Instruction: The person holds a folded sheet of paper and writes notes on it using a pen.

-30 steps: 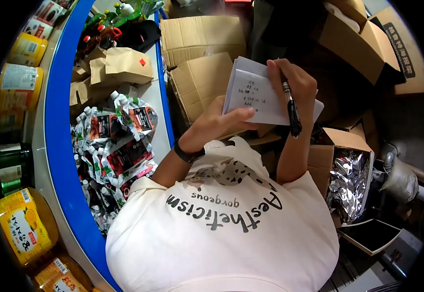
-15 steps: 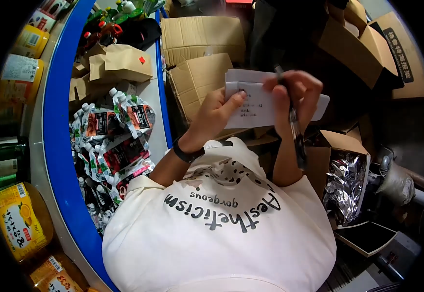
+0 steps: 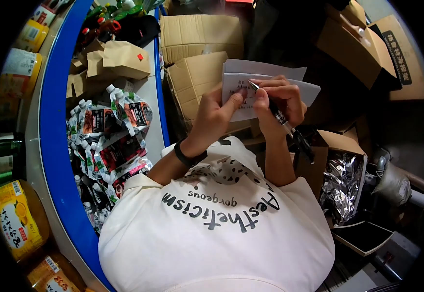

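White sheets of paper [image 3: 265,68] with several short lines of handwriting are held up in front of my chest. My left hand [image 3: 216,114] grips their left edge, thumb pressed on the front of the top sheet. A black pen [image 3: 279,116] sits in the closed fingers of my right hand [image 3: 280,104]. Its tip points up and left, at or very near the upper lines of writing; I cannot tell if it touches. The fingers of my right hand lie over the right part of the sheet and hide some of it.
On the left, a blue-edged shelf [image 3: 58,141] carries several spouted pouches [image 3: 107,141], a brown paper bag [image 3: 124,59] and bottles. Yellow-labelled jars [image 3: 19,219] line the far left. Cardboard boxes [image 3: 202,39] stand ahead. At right, an open box [image 3: 343,187] holds silvery packets, near pipes [image 3: 396,185].
My right hand has turned and moved left and down, bringing the pen tip to the paper's writing. The sheets have fanned apart a little. My left hand keeps its hold.
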Available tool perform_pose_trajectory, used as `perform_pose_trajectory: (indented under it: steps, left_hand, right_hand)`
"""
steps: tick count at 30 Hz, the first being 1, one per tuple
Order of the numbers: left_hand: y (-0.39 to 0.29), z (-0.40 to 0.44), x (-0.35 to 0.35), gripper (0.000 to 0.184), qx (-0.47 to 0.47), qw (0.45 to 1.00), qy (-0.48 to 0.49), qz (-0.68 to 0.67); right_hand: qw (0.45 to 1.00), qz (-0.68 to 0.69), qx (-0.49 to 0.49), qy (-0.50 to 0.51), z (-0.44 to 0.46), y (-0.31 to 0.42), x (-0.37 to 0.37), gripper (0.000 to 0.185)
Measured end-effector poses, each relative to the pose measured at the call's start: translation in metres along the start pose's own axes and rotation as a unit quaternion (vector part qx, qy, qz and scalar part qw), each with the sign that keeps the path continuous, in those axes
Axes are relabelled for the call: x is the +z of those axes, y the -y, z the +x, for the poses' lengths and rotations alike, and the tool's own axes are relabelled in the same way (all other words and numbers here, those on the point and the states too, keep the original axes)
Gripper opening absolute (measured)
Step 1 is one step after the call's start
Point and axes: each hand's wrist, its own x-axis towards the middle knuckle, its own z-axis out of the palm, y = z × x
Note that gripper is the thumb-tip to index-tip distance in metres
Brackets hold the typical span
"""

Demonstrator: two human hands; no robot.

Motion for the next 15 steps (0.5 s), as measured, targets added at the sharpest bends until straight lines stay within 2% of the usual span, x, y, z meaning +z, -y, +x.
perform_pose_trajectory:
  steps: [8,15]
  left_hand:
    - [-0.003,0.001,-0.003,0.019,0.008,1.0,0.015,0.021]
    - [-0.005,-0.002,-0.004,0.019,0.022,0.999,0.018,0.045]
  right_hand:
    - [0.988,-0.068,-0.128,0.05,0.012,-0.006,-0.008,0.023]
    - [0.984,-0.088,-0.14,0.062,0.012,-0.001,-0.007,0.026]
